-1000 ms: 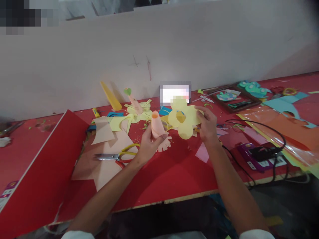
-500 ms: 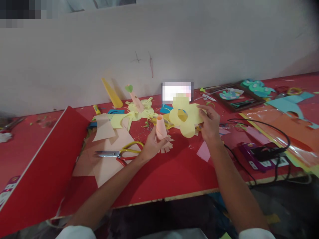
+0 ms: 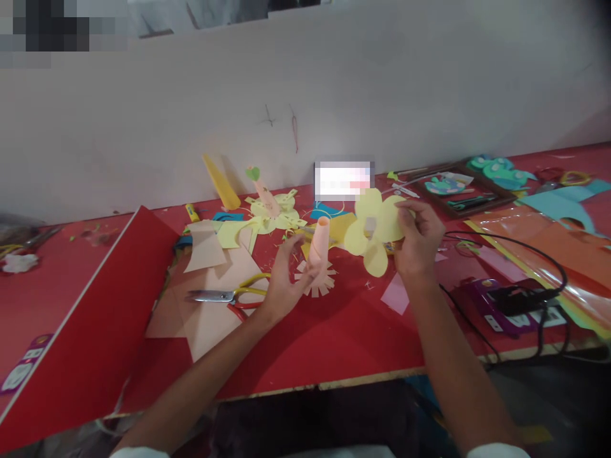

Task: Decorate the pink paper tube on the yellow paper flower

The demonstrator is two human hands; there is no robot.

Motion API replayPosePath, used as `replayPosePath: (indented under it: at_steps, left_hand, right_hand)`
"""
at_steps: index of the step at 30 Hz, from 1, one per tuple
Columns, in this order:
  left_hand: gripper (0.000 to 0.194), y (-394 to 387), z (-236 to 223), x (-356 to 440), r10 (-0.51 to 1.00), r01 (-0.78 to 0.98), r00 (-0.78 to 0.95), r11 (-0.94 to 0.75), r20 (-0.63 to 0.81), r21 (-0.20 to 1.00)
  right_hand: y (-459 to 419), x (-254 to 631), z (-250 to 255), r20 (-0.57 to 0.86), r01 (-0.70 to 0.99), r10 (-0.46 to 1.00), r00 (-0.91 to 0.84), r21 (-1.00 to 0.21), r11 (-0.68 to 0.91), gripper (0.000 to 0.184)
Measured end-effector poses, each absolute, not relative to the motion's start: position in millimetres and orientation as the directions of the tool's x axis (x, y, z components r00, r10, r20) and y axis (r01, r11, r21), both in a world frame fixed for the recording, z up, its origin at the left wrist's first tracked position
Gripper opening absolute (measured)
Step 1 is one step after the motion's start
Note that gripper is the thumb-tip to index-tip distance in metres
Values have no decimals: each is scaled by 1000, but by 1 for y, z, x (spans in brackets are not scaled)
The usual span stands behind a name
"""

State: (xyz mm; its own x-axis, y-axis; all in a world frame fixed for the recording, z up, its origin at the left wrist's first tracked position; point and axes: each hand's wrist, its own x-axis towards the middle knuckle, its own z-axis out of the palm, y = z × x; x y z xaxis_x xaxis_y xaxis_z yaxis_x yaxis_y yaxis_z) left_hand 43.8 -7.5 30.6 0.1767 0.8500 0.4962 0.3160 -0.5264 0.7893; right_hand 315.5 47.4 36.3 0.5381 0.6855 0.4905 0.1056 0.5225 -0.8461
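A pale pink paper cone (image 3: pixel 320 243) with a fringed, splayed base stands upright on the red table. My left hand (image 3: pixel 284 283) is open around its left side, fingers spread, the thumb close to the lower part; whether it touches is unclear. Between the thumb and fingers of my right hand (image 3: pixel 422 240) is a yellow paper flower (image 3: pixel 356 238) with a hole in its middle, held up to the right of the cone. Scissors (image 3: pixel 224 296) with yellow and red handles lie left of my left hand on peach paper sheets (image 3: pixel 214 331).
Behind stands a finished-looking paper piece (image 3: pixel 268 200) on a yellow flower base, beside a yellow cone (image 3: pixel 222 183). A lit screen (image 3: pixel 341 180) leans at the wall. A red board (image 3: pixel 102 318) rises at left; black cables (image 3: pixel 515 299) and a purple box (image 3: pixel 487 308) lie right.
The pink cone was gripped in my left hand and tilted; now it stands upright with that hand's fingers spread. The yellow flower has moved slightly right and down in my right hand.
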Motion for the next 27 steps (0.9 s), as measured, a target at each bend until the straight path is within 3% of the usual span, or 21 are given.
replayPosePath:
  at_steps: [2,4,7,8,11,13,15,19,22,25,27]
  left_hand:
    - [39,-16,38,39,725,437,126,-653,677,618]
    - [25,-27,49,40,562,479,235,-777,793,409]
    - [22,-42,66,56,403,475,502,-868,765,147]
    - [26,-45,71,64,402,495,541,-862,739,107]
    - [52,-47,82,91,519,603,485,-781,704,160]
    - [58,-43,87,104,541,650,434,-742,721,165]
    - [53,-37,92,111,529,674,424,-727,735,134]
    - [13,-31,98,105,515,686,448,-722,731,87]
    - [13,-35,102,94,448,658,449,-751,773,53]
    - [11,-40,111,84,450,640,406,-762,795,104]
    - [13,-42,118,79,482,637,382,-755,789,153]
  right_hand:
    - [43,315,43,514,129,665,542,-833,538,19]
    - [38,314,52,536,157,648,541,-822,548,18]
    - [25,307,70,572,224,619,538,-805,549,19]
    - [19,304,77,595,259,593,543,-790,556,19]
    - [0,291,98,640,353,527,558,-759,547,19]
    - [-12,282,108,657,414,534,532,-752,513,20]
    - [-22,276,113,663,442,540,518,-749,494,21]
    - [-36,271,109,670,442,522,528,-742,505,29]
    - [-44,276,100,726,426,453,517,-678,599,50]
    - [-47,284,90,793,486,365,488,-594,641,60]
    - [-45,289,84,771,487,414,483,-630,605,66]
